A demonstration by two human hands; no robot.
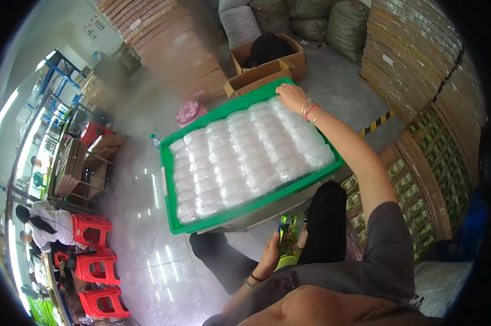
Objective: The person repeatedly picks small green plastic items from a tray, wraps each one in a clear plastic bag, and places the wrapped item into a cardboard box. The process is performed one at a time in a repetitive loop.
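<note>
A large green tray [172, 214] stands in front of my knees, filled with rows of clear, puffy plastic-wrapped packs [240, 157]. My right hand [291, 98] reaches across to the tray's far right corner. Its fingers are curled down at the inner rim, beside the last row of packs, and what they pinch is hidden. Low near my lap, my left hand [268, 255] is closed around a small glossy green and dark item [283, 239], whose kind I cannot make out. Bracelets circle both wrists.
Beyond the tray are open cardboard boxes [259, 76], a pink round stool [190, 113] and stacked cartons [164, 43]. Cartons with green items [414, 190] rise at right. Red stools [96, 266] and a seated person [50, 225] line the workbench at left.
</note>
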